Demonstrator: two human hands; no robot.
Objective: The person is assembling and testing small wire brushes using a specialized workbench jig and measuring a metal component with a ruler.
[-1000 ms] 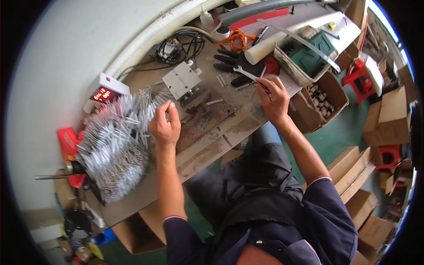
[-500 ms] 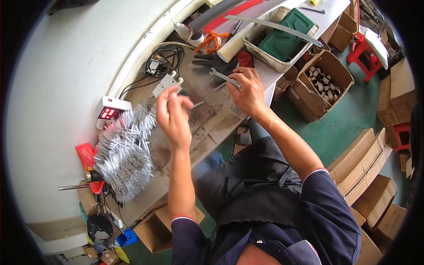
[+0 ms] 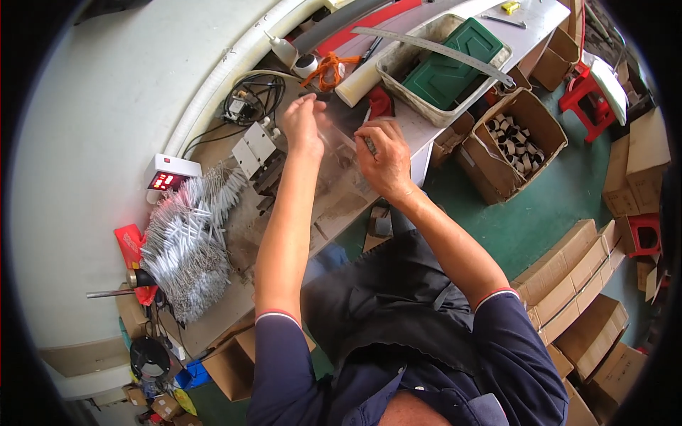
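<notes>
- Over the surface [image 3: 341,212], our right hand [image 3: 384,157] has its fingers curled round a slim, pale tool [image 3: 344,138], perhaps a wrench, which points toward our left hand [image 3: 304,133].
- Our left hand is raised, apart from the right, just beside the metal block [image 3: 253,150]; its fingers are blurred, so we cannot tell whether they pinch anything.
- To handle the tool well, we would keep the grip firm, the wrist loose and the free end in sight, with the left fingers out of its path.
- Motion smears the tool's end, so we cannot make out its shape, and our right fingers cover the rest.
- Our left forearm crosses in front of the block's right side and the surface behind.
- Further left, the rods [image 3: 186,248] lie heaped; we cannot see the bottom ones.
- Beyond the right hand, the ruler [image 3: 435,52] and green lid [image 3: 452,65] hide most of the bin's [image 3: 419,106] contents.
- At far right, the dark rim cuts off some cartons [image 3: 647,174].
</notes>
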